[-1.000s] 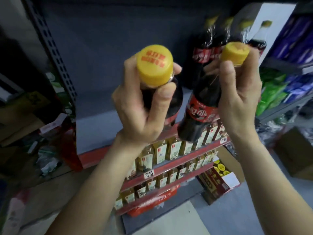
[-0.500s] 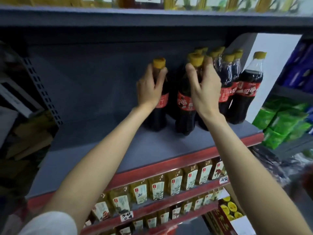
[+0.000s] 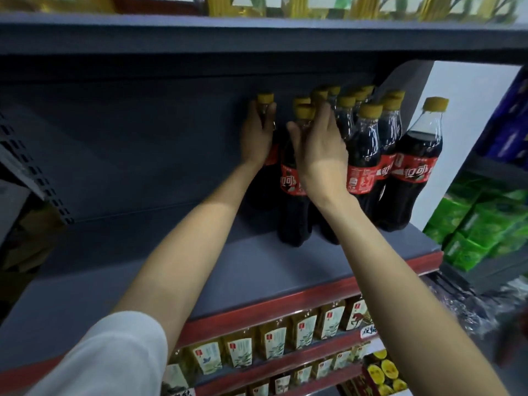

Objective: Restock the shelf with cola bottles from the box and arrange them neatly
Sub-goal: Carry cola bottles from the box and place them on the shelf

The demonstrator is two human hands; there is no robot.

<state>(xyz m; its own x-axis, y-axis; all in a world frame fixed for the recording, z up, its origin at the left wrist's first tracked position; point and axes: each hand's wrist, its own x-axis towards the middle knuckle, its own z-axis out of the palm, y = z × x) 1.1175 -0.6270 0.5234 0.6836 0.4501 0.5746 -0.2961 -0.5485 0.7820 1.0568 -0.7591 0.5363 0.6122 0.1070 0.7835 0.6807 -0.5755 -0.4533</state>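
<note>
Two cola bottles with yellow caps and red labels stand on the grey shelf (image 3: 171, 281), left of a cluster of several like bottles (image 3: 368, 155). My left hand (image 3: 257, 135) grips the neck of the leftmost bottle (image 3: 265, 99), deep on the shelf near the back panel. Beside it, my right hand (image 3: 317, 150) curls round the neck and shoulder of the nearer bottle (image 3: 293, 212). One more cola bottle (image 3: 415, 167) stands apart at the shelf's right end. The box is out of view.
The shelf's left half is bare grey board with a red front edge (image 3: 257, 312). Below it run rows of yellow tea bottles (image 3: 271, 341). Green packs (image 3: 480, 221) fill the neighbouring rack at right. Another shelf board (image 3: 257, 38) hangs close overhead.
A second ago both bottles were raised in front of the shelf. They now stand on it, pushed further back towards the cluster, with both hands still on them.
</note>
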